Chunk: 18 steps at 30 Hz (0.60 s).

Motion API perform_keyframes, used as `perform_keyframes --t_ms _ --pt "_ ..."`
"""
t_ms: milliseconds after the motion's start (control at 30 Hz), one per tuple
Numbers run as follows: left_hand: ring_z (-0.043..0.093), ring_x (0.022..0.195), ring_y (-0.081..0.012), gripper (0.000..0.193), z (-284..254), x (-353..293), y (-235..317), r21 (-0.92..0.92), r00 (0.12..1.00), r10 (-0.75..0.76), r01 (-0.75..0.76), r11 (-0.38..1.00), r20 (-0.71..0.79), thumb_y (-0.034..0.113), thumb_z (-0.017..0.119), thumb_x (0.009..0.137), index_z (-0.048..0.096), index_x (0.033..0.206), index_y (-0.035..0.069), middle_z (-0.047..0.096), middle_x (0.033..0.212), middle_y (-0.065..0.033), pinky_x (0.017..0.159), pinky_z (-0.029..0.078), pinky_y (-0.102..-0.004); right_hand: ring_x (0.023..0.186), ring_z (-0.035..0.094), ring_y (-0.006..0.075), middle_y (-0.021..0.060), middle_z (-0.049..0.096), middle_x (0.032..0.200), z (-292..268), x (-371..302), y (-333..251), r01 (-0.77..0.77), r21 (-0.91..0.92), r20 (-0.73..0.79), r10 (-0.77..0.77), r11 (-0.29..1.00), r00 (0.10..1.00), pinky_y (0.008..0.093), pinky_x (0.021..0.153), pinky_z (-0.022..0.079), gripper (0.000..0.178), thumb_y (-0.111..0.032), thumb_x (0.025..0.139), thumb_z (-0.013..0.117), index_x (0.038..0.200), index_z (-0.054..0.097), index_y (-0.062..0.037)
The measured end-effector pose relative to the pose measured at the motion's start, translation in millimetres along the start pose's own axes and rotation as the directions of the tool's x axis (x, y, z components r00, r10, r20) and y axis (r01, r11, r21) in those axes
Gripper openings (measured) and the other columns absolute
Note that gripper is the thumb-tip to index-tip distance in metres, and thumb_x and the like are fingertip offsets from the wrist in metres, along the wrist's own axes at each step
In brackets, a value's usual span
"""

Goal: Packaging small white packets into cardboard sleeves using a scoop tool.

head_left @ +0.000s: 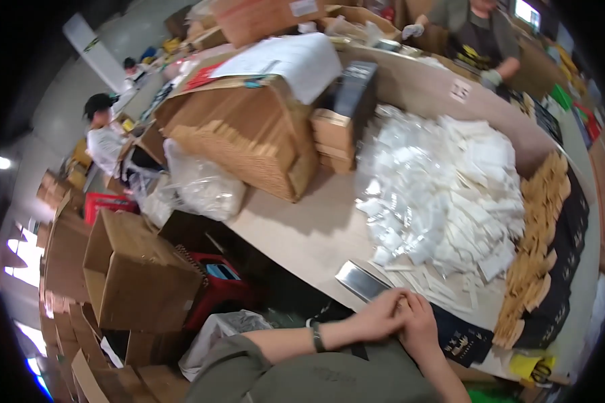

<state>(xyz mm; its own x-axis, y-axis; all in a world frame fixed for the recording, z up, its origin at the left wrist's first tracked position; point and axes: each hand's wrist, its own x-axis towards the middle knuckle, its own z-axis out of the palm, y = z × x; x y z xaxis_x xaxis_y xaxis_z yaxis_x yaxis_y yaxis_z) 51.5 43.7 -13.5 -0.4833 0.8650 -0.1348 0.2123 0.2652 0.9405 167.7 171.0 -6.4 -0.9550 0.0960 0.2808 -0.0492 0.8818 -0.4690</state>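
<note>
Your left hand (380, 316) and right hand (419, 325) come together in front of your body, over the near edge of the tabletop (296, 225), with their fingers bent in toward each other. I cannot tell whether either grip is open or closed on something, since the fingers hide what may lie between them. Your left wrist wears a dark band (317, 337).

Nearest your left hand is a silver case (364, 281), lying flat on the tabletop just beyond your knuckles (its near end runs out of sight behind them). Beside your right hand a black packet (461, 340) with gold print lies at the edge.

Farther in, a big heap of white pieces (484, 195) spreads out, with clear plastic bags (403, 181) on its left side. To its right you have a row of overlapping brown paper pieces (535, 245) next to a row of black cards (559, 289). On the far left of the tabletop stands a carton (299, 158) with stacked brown sheets, beside a tall dark box (353, 91). Across from you stands a co-worker (480, 33).
</note>
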Motion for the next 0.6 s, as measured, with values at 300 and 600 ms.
perform_keyframes --t_ms 300,600 --pt "0.061 0.101 -0.0318 0.068 -74 -4 17 0.551 0.863 0.491 -0.467 0.691 0.116 0.030 0.074 0.084 0.045 0.139 0.004 0.060 0.109 -0.0164 0.085 0.050 -0.0421 0.095 0.061 0.0384 0.0182 0.061 0.105 -34 -1 -14 0.001 -0.040 0.112 0.003 0.999 0.994 0.0487 0.079 0.050 0.045 -0.015 0.067 0.077 0.110 0.067 -0.0056" --pt "0.064 0.082 -0.0283 0.031 -114 9 9 0.423 0.993 -0.117 0.116 0.898 -0.025 0.017 0.075 0.076 0.058 0.097 0.002 0.064 0.087 -0.0124 0.071 0.050 -0.0376 0.095 0.060 0.0355 0.0155 0.060 0.098 -177 9 94 -0.243 -0.324 -0.113 0.217 0.914 0.970 0.0441 0.076 0.050 0.013 -0.013 0.072 0.078 0.076 0.067 -0.0081"
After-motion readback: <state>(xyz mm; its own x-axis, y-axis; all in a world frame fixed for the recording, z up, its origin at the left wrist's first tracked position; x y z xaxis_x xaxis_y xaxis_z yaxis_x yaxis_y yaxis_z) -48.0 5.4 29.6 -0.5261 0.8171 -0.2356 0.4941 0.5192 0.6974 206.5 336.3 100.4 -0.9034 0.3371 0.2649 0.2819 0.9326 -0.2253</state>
